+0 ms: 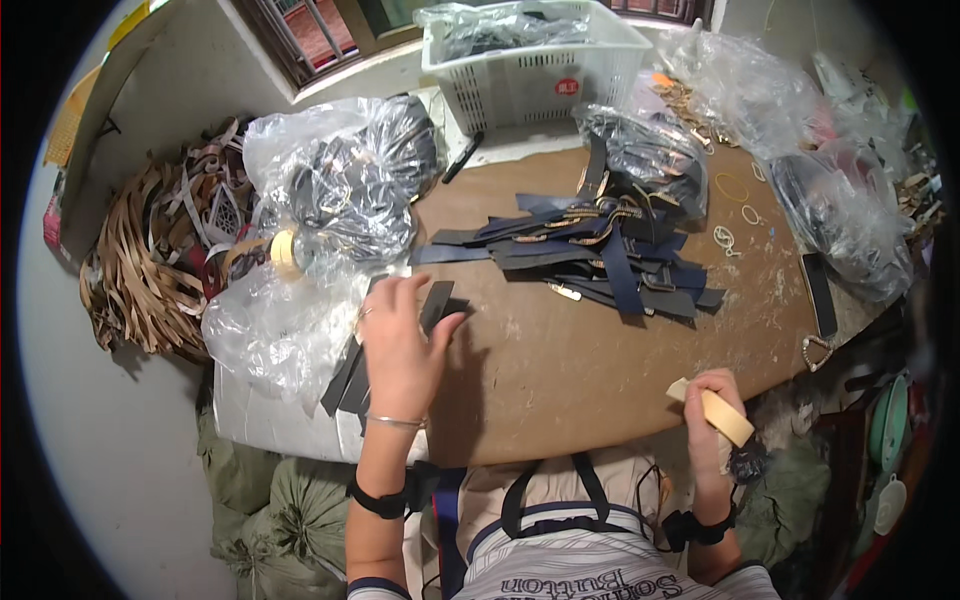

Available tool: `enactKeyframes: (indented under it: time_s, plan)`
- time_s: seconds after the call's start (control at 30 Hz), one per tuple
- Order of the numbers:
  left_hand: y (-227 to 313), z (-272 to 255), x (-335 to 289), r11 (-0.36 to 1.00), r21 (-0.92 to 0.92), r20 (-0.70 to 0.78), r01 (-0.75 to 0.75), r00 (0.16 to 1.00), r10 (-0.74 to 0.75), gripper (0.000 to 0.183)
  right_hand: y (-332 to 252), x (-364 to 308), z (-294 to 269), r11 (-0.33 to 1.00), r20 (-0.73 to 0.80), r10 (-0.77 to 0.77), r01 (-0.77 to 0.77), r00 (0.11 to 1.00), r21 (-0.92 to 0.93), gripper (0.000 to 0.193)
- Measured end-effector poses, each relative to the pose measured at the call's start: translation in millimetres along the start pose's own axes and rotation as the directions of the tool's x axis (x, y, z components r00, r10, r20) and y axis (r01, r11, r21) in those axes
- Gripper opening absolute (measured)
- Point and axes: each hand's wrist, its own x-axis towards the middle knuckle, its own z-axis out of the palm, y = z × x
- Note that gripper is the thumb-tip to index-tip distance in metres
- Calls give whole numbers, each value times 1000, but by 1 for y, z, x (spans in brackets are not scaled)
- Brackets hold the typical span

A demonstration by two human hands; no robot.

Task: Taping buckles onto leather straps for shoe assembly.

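My left hand is over a few flat black strips at the table's left. Its fingers are bent a little and the thumb stands apart, with nothing visible in its grasp. Parts of the strips are hidden under this hand. Near the table's front right edge, my right hand grips a roll of cream masking tape, a short end of tape sticking out to the left. Toward the table's middle lies a loose pile of dark blue and black straps, some with metal chain or buckle trim.
Clear plastic bags of black pieces stand at left, beside a heap of tan straps. A white crate stands at the back. More bags line the right side. Another tape roll sits at left. Rubber bands lie at right.
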Motion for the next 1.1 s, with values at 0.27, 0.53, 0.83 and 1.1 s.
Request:
enactKeyframes:
  time_s: [0.27, 0.53, 0.83, 1.1]
  plan:
    - [31, 125, 116, 921, 58, -58, -385, 920, 388, 46, -42, -3, 25, 984, 287, -180, 176, 941, 40, 12]
    - [91, 81, 41, 794, 61, -107, -605, 787, 608, 30, -38, 1, 13, 989, 368, -146, 136, 918, 52, 13]
    - [72, 57, -39, 889, -404, 211, -217, 923, 321, 30, -16, -8, -27, 914, 313, 204, -294, 928, 278, 9]
    - [86, 85, -28, 890, -413, 224, -192, 926, 303, 33, -33, -25, -28, 856, 292, 355, -434, 888, 279, 33]
